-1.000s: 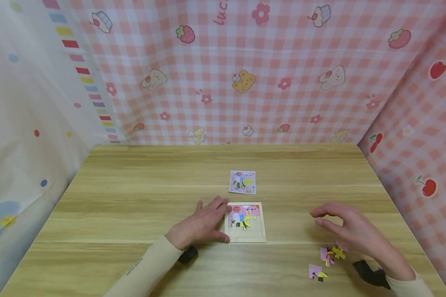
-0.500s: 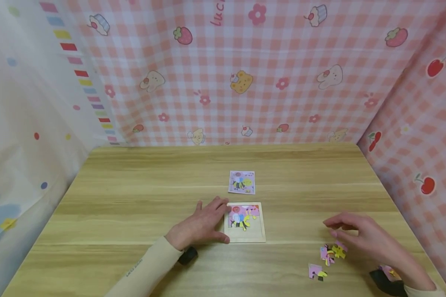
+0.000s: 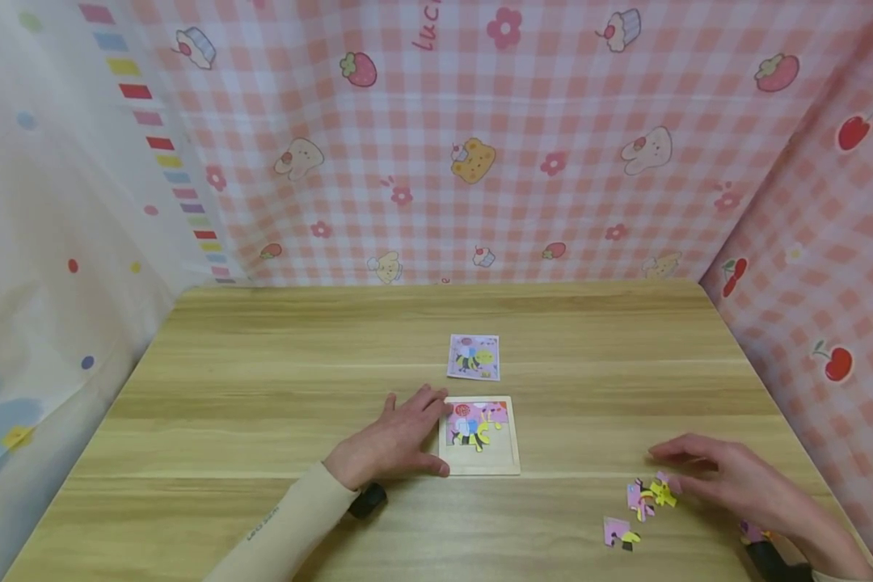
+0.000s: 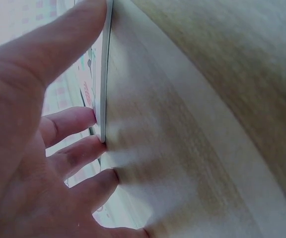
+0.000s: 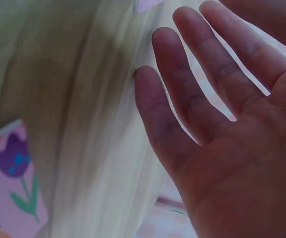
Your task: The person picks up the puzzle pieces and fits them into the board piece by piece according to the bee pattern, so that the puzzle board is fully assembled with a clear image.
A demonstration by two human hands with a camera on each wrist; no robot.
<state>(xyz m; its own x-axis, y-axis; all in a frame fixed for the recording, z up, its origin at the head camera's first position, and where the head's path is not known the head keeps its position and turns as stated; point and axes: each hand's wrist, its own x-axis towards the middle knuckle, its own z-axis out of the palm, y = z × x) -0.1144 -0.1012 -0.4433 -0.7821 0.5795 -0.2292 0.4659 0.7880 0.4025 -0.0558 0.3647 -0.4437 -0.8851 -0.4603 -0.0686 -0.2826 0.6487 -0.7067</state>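
Observation:
A square wooden jigsaw tray (image 3: 498, 466) lies at mid-table, its upper part filled with pieces showing part of a bee on pink. My left hand (image 3: 396, 440) rests along its left side, with spread fingers and thumb touching the edge. In the left wrist view, fingertips meet the tray's rim (image 4: 103, 89). My right hand (image 3: 738, 481) hovers at a small cluster of loose jigsaw pieces (image 3: 638, 499), its thumb close to a yellow piece (image 3: 664, 493). The right wrist view shows its fingers loosely extended, holding nothing visible; the thumb is mostly cut off.
Behind the tray lies a square picture card (image 3: 474, 358) of the bee. Another pink piece (image 3: 617, 533) sits nearer the front. A piece with a purple tulip (image 5: 14, 183) lies beneath the right wrist. Patterned curtains (image 3: 436, 162) enclose the table (image 3: 298, 339) at back and sides.
My right hand has moved right and toward me, lowering to the loose pieces, with its fingers spread a little wider than half a second ago. The left hand and the tray stay put.

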